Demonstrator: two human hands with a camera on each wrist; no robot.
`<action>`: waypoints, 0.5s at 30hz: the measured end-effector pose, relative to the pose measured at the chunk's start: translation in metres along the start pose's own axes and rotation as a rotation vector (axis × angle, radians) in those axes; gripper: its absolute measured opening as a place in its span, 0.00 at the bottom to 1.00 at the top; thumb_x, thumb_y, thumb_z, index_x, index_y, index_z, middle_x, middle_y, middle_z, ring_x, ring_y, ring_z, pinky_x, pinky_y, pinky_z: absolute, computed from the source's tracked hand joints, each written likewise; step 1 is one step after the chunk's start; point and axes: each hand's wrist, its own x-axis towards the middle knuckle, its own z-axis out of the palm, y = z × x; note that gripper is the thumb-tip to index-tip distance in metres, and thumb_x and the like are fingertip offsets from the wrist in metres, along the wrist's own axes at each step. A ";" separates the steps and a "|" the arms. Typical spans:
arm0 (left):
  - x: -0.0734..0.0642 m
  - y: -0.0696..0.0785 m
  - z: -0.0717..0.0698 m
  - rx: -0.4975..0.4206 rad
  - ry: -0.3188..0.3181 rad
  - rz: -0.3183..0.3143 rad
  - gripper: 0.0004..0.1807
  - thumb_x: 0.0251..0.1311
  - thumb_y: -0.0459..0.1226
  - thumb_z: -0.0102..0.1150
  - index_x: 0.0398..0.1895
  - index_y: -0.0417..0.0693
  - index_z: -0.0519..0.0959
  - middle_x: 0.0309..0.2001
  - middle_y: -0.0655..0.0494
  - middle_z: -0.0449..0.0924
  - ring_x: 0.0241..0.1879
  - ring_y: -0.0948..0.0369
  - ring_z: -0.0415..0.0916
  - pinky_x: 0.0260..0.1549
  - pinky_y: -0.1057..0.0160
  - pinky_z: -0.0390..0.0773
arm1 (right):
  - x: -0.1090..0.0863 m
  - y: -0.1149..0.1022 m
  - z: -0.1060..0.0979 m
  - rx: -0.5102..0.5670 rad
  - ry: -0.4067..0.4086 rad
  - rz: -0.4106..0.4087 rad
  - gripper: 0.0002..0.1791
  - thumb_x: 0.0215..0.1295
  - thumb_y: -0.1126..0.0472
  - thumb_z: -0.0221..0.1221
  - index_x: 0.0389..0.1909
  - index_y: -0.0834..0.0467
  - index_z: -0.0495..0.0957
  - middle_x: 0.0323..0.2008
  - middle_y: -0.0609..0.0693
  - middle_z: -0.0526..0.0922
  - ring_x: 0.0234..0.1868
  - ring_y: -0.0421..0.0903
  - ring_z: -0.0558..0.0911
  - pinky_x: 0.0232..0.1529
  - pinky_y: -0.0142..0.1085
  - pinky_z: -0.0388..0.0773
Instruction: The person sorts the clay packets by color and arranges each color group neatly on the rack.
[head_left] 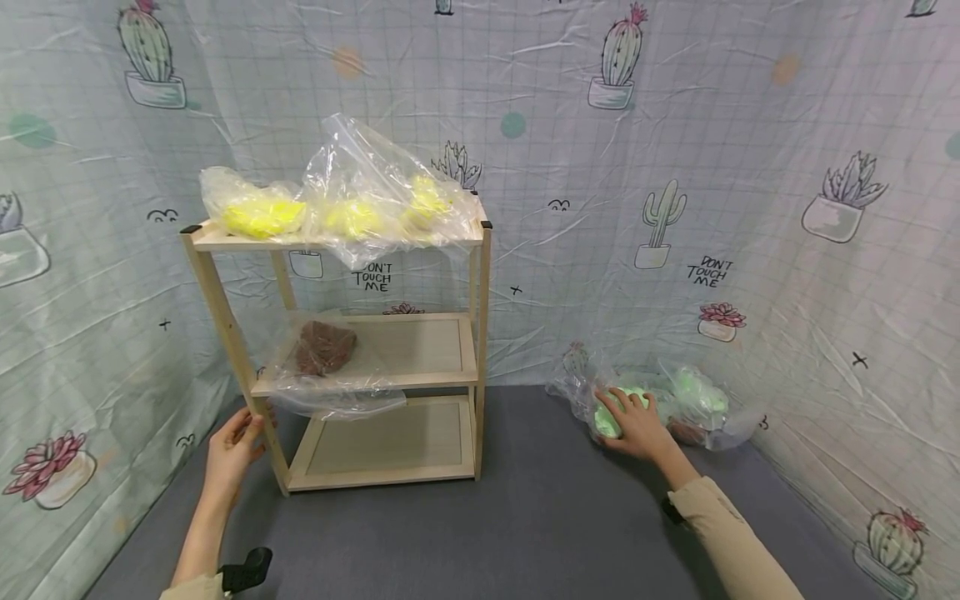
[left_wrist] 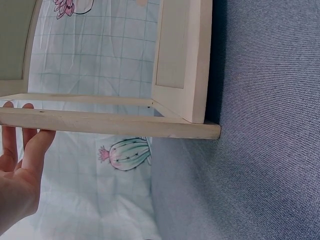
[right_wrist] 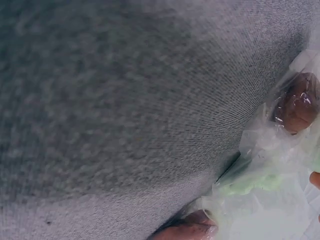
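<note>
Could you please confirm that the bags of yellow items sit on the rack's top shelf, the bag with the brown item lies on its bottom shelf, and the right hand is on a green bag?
Not quite: the bag with the brown item lies on the middle shelf, not the bottom shelf, as the head view shows. The rest stands.

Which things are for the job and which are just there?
Probably for the job:
left hand, on the wooden rack
right hand, on the green bag
more bags beside it
yellow bags and brown bag on the rack

Probably just there:
cactus curtain
grey tabletop
</note>
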 end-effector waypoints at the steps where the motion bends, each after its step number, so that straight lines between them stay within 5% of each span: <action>1: 0.000 -0.001 0.000 0.016 0.000 -0.002 0.22 0.62 0.43 0.48 0.59 0.50 0.68 0.46 0.67 0.78 0.44 0.75 0.74 0.34 0.64 0.78 | -0.001 0.000 -0.001 -0.003 0.001 -0.002 0.44 0.44 0.42 0.64 0.62 0.53 0.60 0.55 0.59 0.67 0.45 0.59 0.72 0.44 0.60 0.61; 7: 0.010 -0.025 -0.003 0.130 0.056 0.005 0.23 0.61 0.49 0.46 0.60 0.56 0.67 0.45 0.73 0.76 0.43 0.80 0.73 0.28 0.77 0.73 | -0.004 -0.003 -0.008 0.000 0.004 -0.003 0.44 0.45 0.42 0.64 0.63 0.52 0.59 0.57 0.58 0.66 0.47 0.58 0.72 0.46 0.60 0.59; 9: 0.011 -0.027 -0.005 0.088 0.047 0.011 0.22 0.62 0.47 0.46 0.60 0.54 0.67 0.46 0.70 0.76 0.43 0.78 0.73 0.27 0.76 0.74 | -0.006 -0.004 -0.010 0.005 0.018 -0.009 0.44 0.44 0.42 0.65 0.63 0.52 0.59 0.57 0.59 0.66 0.48 0.57 0.72 0.46 0.60 0.59; 11: 0.009 -0.019 -0.005 0.021 0.004 0.008 0.21 0.63 0.43 0.47 0.59 0.52 0.67 0.47 0.67 0.77 0.44 0.76 0.73 0.34 0.64 0.78 | -0.007 -0.006 -0.012 0.010 0.039 -0.018 0.44 0.44 0.43 0.65 0.63 0.52 0.59 0.57 0.59 0.67 0.48 0.57 0.72 0.46 0.60 0.59; 15: 0.009 -0.018 -0.005 0.022 0.002 -0.009 0.21 0.63 0.43 0.47 0.59 0.52 0.68 0.46 0.68 0.77 0.44 0.76 0.73 0.33 0.63 0.79 | -0.008 -0.009 -0.016 0.010 0.092 -0.042 0.45 0.41 0.44 0.67 0.62 0.53 0.60 0.57 0.59 0.67 0.49 0.57 0.72 0.47 0.60 0.59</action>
